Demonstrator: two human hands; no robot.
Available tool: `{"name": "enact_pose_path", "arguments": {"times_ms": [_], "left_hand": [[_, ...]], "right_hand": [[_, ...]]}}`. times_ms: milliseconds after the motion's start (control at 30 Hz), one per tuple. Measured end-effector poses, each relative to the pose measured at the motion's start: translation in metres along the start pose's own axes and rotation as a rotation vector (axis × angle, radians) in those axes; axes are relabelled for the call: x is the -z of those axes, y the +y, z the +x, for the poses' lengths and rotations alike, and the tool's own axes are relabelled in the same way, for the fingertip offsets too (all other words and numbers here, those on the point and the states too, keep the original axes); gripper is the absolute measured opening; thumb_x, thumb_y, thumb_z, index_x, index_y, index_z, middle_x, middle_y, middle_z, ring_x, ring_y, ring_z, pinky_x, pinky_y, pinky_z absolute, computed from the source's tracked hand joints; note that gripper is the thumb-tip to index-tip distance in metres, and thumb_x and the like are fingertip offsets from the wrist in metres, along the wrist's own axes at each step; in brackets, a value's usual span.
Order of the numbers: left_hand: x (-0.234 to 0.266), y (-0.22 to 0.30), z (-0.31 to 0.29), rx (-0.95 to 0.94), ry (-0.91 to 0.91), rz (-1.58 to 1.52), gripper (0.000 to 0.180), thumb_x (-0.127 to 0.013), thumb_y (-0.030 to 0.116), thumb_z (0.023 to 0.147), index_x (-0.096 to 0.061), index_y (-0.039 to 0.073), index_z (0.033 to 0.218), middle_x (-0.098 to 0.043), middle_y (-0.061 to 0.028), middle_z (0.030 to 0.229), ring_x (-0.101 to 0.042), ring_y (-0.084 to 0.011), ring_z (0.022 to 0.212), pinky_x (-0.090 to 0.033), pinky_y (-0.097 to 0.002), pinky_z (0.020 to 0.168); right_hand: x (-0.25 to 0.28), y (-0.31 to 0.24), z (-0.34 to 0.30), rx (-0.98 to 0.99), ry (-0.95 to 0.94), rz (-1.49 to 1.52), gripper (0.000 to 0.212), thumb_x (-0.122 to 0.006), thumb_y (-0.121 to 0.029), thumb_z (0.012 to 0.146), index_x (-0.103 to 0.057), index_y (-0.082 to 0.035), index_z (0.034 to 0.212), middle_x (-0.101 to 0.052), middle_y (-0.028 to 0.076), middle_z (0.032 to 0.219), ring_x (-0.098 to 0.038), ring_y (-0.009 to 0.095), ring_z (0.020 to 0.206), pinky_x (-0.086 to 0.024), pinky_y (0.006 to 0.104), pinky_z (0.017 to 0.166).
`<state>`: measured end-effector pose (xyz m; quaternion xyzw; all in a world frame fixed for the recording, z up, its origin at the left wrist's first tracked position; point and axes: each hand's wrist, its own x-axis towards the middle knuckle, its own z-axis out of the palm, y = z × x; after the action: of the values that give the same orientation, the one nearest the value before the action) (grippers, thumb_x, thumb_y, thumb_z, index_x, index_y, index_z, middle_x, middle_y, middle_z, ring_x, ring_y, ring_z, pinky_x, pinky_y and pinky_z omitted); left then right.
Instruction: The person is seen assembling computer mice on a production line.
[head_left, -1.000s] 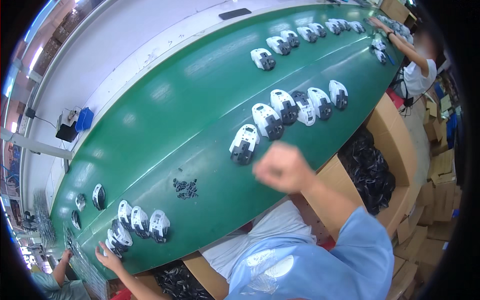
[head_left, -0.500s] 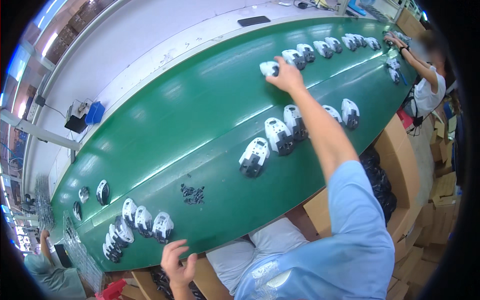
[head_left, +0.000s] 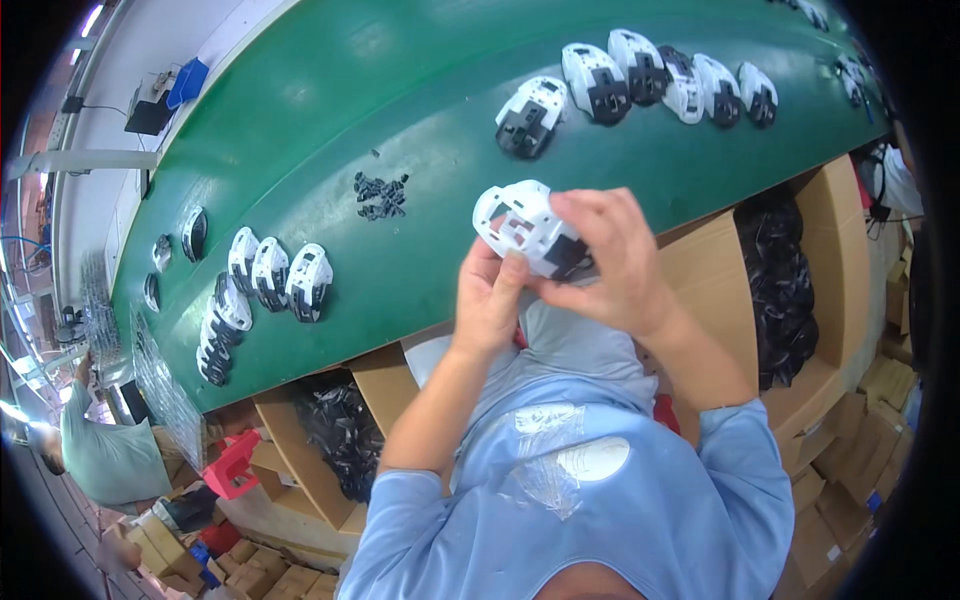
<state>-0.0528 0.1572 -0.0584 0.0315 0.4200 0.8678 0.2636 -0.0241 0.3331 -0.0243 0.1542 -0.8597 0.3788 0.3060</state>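
Just over the near edge of the green table, both my hands hold one white-and-black plastic housing (head_left: 520, 220), an oval shell with cut-out openings. My left hand (head_left: 485, 305) grips its lower left side, thumb pressed on the white part. Around the black end on the other side curl the fingers and thumb of my right hand (head_left: 620, 265). A row of similar housings (head_left: 530, 115) lies on the table beyond my hands, running to the right. A small heap of black plastic pieces (head_left: 380, 195) lies to the left of my hands.
More housings (head_left: 308, 282) stand grouped at the left of the green table (head_left: 430, 255). Open cardboard boxes with black bags (head_left: 775, 290) flank my legs. A clear plastic tray (head_left: 165, 385) and a red plastic object (head_left: 232, 465) are at the left end, near another person (head_left: 120, 445).
My right hand has come back from the far row and now grips a housing close to my body. My left hand, empty before, has joined it on the housing. The view has shifted downward.
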Motion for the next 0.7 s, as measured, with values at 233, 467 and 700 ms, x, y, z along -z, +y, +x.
{"name": "enact_pose_path", "arguments": {"times_ms": [233,467,700], "left_hand": [[-0.007,0.006,-0.008,0.344,0.407,-0.393,0.055,-0.044,0.055,0.091,-0.059,0.004,0.107,-0.057,-0.0078,0.085,-0.049,-0.0250,0.069,-0.045,-0.0402,0.064],[0.038,0.019,-0.011,0.266,-0.096,-0.363,0.044,-0.040,0.054,0.103,-0.044,0.012,0.092,-0.043,-0.0029,0.075,-0.038,-0.0178,0.062,-0.033,-0.0344,0.055],[0.029,0.011,-0.015,0.222,-0.055,-0.079,0.045,-0.040,0.053,0.105,-0.047,0.010,0.091,-0.051,-0.0052,0.073,-0.042,-0.0173,0.054,-0.040,-0.0324,0.051]], "right_hand": [[0.048,-0.013,-0.078,-0.028,0.027,0.032,0.046,-0.085,-0.019,0.077,-0.069,-0.011,0.120,-0.068,0.012,0.121,-0.066,0.030,0.095,-0.054,0.0390,0.077],[0.226,0.136,-0.216,-1.047,0.136,-0.640,0.021,-0.071,-0.026,0.091,-0.075,-0.008,0.100,-0.072,0.014,0.093,-0.070,0.030,0.085,-0.055,0.0394,0.075],[0.200,0.222,-0.250,-1.316,0.156,-0.695,0.046,-0.079,-0.035,0.081,-0.069,-0.012,0.120,-0.075,0.013,0.094,-0.071,0.035,0.096,-0.056,0.0442,0.086]]}}
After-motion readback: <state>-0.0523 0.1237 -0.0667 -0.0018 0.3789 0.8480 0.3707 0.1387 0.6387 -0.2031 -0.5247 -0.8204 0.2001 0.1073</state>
